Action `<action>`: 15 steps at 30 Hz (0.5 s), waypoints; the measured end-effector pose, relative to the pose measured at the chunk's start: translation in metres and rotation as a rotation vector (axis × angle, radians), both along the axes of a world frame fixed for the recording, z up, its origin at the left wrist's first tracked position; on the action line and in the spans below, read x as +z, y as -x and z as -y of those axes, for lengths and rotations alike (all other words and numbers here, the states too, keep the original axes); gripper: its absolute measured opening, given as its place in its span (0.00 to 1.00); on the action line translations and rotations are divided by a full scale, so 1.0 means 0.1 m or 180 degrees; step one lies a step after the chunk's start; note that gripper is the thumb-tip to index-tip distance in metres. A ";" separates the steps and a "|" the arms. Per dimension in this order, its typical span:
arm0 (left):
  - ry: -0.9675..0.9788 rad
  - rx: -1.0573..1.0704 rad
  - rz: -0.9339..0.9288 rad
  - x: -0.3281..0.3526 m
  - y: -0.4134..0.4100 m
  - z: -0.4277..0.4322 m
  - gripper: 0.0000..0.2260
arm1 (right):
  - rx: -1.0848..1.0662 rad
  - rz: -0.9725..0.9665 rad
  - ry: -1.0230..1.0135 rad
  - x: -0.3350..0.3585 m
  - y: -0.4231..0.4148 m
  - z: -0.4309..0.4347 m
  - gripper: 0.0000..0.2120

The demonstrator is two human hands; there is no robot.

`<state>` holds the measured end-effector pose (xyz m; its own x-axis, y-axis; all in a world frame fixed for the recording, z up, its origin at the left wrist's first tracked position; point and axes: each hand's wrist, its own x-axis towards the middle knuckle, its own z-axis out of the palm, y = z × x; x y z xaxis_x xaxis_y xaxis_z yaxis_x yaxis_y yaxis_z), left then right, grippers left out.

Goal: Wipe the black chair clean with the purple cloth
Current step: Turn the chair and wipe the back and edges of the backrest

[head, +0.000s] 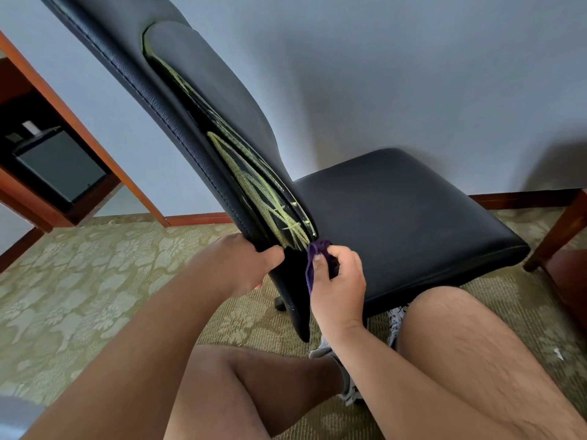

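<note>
The black chair point(397, 211) fills the middle of the head view, its tall leather back leaning up to the left and its seat to the right. Yellow-green scribbles cover the glossy rear panel point(254, 182) of the back. My left hand point(251, 265) grips the lower edge of the chair back. My right hand point(338, 281) holds the bunched purple cloth point(314, 262) against the bottom of the panel, just under the lowest marks.
I crouch on patterned green carpet point(89, 281); my bare knees and a sneaker point(346, 376) are below the chair. A wooden cabinet with a dark mini fridge point(60, 166) stands at left. A wooden furniture leg point(559, 230) stands at right. A grey wall lies behind.
</note>
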<state>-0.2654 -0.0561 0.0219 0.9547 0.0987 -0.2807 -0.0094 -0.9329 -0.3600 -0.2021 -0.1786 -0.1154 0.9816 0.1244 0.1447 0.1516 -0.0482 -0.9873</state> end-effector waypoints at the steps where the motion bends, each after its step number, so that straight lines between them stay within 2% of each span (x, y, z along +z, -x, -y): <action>1: -0.0012 -0.0009 0.0003 0.00 0.00 0.00 0.11 | -0.0002 0.0108 -0.0061 0.05 -0.02 0.00 0.05; 6: -0.0067 -0.0100 -0.0027 -0.01 -0.01 -0.02 0.12 | 0.0143 0.0328 0.0095 0.07 -0.05 0.03 0.11; 10: -0.0087 -0.0093 -0.0068 -0.02 -0.01 -0.04 0.12 | 0.0184 0.0078 0.0171 -0.10 0.00 -0.01 0.05; 15: 0.0019 -0.0034 -0.0022 -0.04 -0.01 -0.05 0.10 | 0.0131 -0.0066 -0.0070 -0.11 0.00 -0.03 0.08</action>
<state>-0.2644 -0.0508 0.0180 0.9538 0.0868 -0.2878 -0.0218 -0.9349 -0.3542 -0.2018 -0.1759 -0.1269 0.9786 0.1617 0.1276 0.1326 -0.0206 -0.9910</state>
